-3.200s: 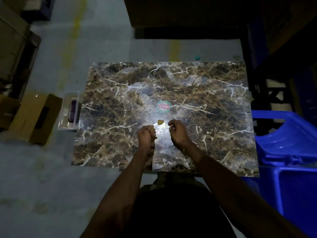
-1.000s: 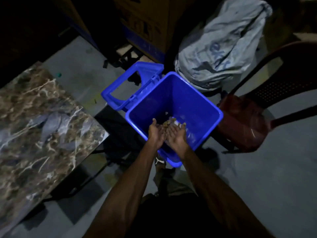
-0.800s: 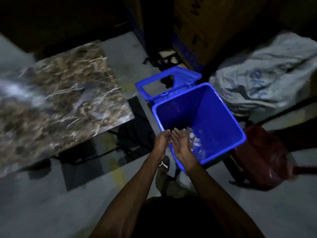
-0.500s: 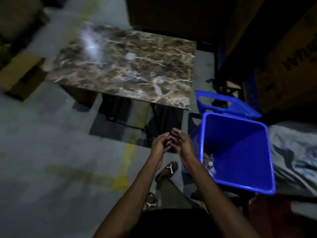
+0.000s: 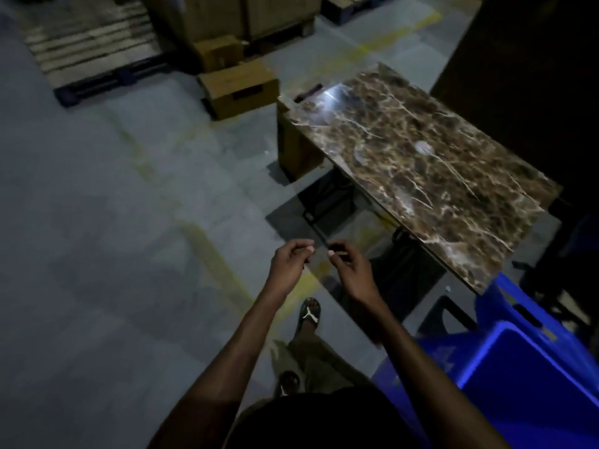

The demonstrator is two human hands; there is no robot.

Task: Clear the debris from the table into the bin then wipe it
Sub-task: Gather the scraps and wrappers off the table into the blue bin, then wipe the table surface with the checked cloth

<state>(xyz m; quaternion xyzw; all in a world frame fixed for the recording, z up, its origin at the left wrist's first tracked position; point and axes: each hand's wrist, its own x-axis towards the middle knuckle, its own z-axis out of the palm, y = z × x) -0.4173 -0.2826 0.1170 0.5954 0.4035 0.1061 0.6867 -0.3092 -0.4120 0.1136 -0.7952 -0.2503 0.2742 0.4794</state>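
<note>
Left hand (image 5: 289, 264) and right hand (image 5: 349, 268) raised side by side over grey floor (image 5: 113, 254), fingers loosely curled, holding nothing visible. Marble table (image 5: 418, 163) far right, pale round mark on top. Blue bin (image 5: 525, 384) near right, beside table's near corner. Cardboard box (image 5: 240, 87) far, left of table. Sandalled foot (image 5: 309, 314) below hands.

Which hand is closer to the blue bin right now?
Right. The right hand hangs over the floor, up and left of the blue bin; the left hand is farther left, beyond it. Neither touches it.
</note>
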